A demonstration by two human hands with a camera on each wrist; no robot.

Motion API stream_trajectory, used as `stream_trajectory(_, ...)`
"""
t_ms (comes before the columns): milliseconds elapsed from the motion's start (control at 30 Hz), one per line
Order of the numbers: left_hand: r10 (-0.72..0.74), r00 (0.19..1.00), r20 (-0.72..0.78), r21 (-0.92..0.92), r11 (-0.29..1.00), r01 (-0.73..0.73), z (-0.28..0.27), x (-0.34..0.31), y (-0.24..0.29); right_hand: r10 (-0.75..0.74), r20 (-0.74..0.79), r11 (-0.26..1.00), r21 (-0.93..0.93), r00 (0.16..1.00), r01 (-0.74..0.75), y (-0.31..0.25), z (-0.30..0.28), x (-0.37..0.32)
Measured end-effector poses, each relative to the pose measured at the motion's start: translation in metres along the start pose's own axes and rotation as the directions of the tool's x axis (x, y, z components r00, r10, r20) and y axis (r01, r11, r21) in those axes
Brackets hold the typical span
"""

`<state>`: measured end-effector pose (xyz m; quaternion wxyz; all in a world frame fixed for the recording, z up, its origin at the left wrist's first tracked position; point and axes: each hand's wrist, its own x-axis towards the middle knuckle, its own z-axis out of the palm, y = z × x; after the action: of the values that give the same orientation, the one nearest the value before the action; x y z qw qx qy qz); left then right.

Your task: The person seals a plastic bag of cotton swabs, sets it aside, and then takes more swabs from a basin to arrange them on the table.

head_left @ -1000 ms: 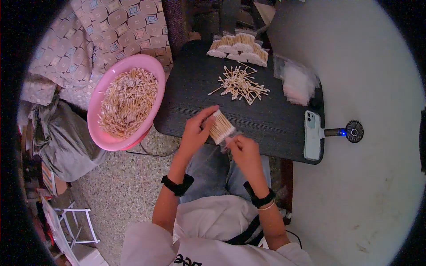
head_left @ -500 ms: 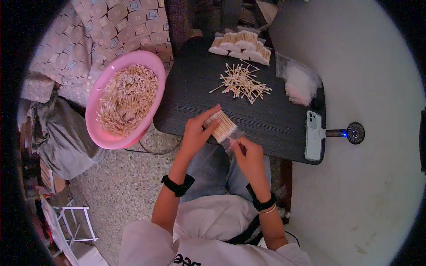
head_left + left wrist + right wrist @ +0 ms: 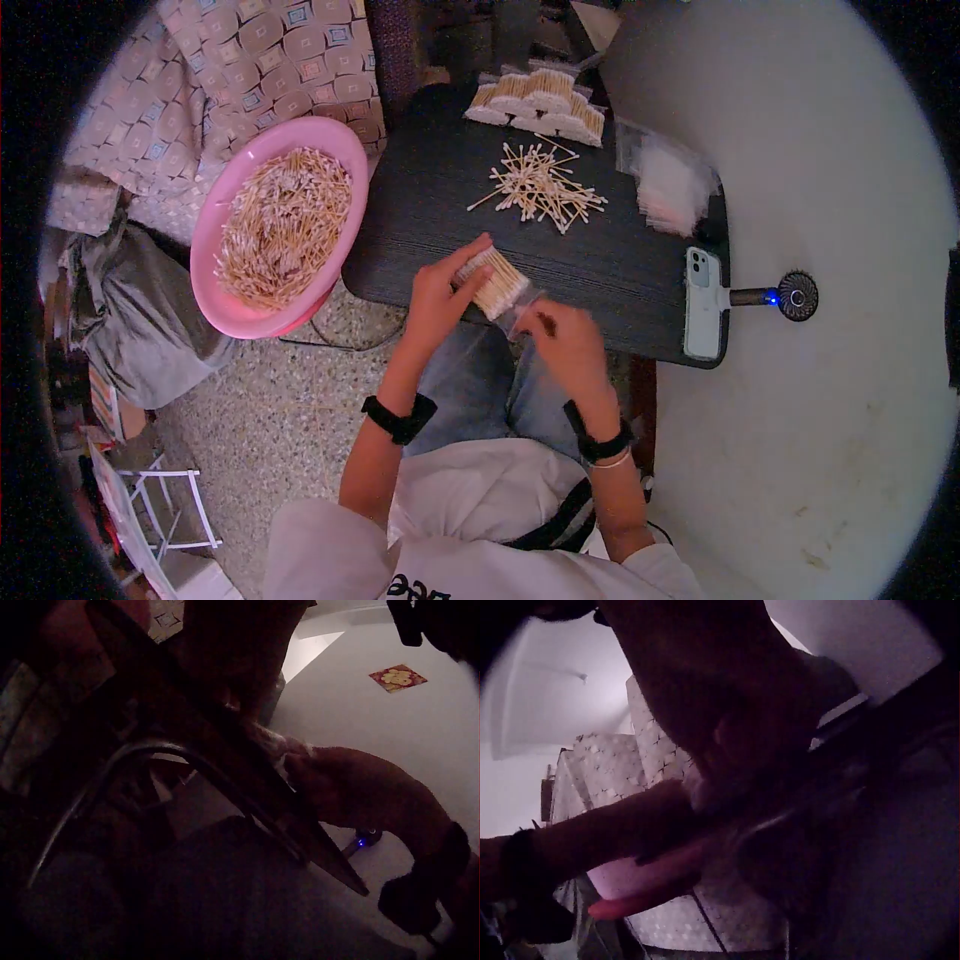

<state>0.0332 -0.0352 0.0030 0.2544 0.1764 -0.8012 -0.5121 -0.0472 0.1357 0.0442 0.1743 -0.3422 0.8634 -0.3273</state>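
Note:
In the head view, my left hand (image 3: 436,298) grips a clear plastic bag filled with a bundle of cotton swabs (image 3: 505,288) at the table's near edge. Its thumb lies across the swabs while the fingers curl round the far side. My right hand (image 3: 566,338) pinches the bag's loose plastic end (image 3: 517,316) with thumb and fingers. Beyond the hands, a loose pile of cotton swabs (image 3: 545,187) lies on the black table (image 3: 430,230). Both wrist views are very dark and hide the bag's details.
Filled swab packs (image 3: 540,103) are stacked at the table's back. Flat plastic bags (image 3: 672,185) lie at the right, near a phone (image 3: 703,308) and a small fan (image 3: 797,296) by the wall. A pink basin (image 3: 207,285) full of swabs stands left of the table.
My right hand has shifted slightly right and turned at the bag's end, its fingers still on the plastic. The left hand keeps its hold on the bag.

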Motion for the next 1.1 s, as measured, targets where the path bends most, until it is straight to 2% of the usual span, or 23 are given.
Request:
stream_trajectory(67,0.008,1.000,-0.013,0.007,1.000,-0.007,0.000,0.000,0.000,0.061,-0.034,0.997,-0.036,0.998,-0.063,0.004,-0.019,0.005)
stream_trajectory(167,-0.004,1.000,-0.024,0.000,1.000,0.004,0.002,0.000,0.001,-0.069,-0.242,0.989,-0.146,0.968,0.034,0.006,-0.034,0.015)
stream_trajectory(267,-0.018,1.000,-0.025,-0.019,1.000,0.018,0.002,0.000,0.002,-0.244,-0.317,0.939,-0.314,0.917,0.141,0.012,-0.034,0.039)
stream_trajectory(367,0.044,0.998,-0.047,0.023,0.999,-0.043,0.002,0.001,0.000,-0.230,-0.333,0.940,-0.320,0.915,0.120,0.011,-0.031,0.068)
stream_trajectory(467,-0.056,0.998,-0.003,0.009,0.998,0.056,0.000,0.000,0.004,-0.174,-0.285,0.928,-0.368,0.943,0.060,0.005,-0.027,0.087)
stream_trajectory(567,-0.006,1.000,-0.029,-0.015,1.000,0.005,0.001,0.000,0.001,-0.137,-0.303,0.880,-0.474,0.943,-0.025,0.005,-0.021,0.106)
stream_trajectory(667,0.070,0.996,-0.057,0.017,0.997,-0.069,0.003,0.001,-0.005,-0.074,-0.258,0.852,-0.519,0.963,-0.074,0.012,-0.018,0.122)
stream_trajectory(767,-0.001,0.999,-0.033,-0.011,1.000,0.001,0.001,0.000,-0.001,-0.135,-0.323,0.904,-0.428,0.937,-0.017,0.028,-0.017,0.126)
stream_trajectory(867,0.011,0.999,-0.039,0.013,1.000,-0.011,0.001,0.000,0.000,-0.094,-0.308,0.934,-0.358,0.947,-0.024,0.028,-0.030,0.125)
stream_trajectory(967,-0.012,1.000,-0.020,0.004,1.000,0.012,0.001,0.000,0.002,-0.067,-0.311,0.980,-0.197,0.948,0.005,0.032,-0.042,0.126)
stream_trajectory(1100,-0.014,1.000,-0.024,0.000,1.000,0.014,0.001,0.000,-0.001,-0.136,-0.358,0.986,-0.135,0.924,0.092,0.051,-0.051,0.130)
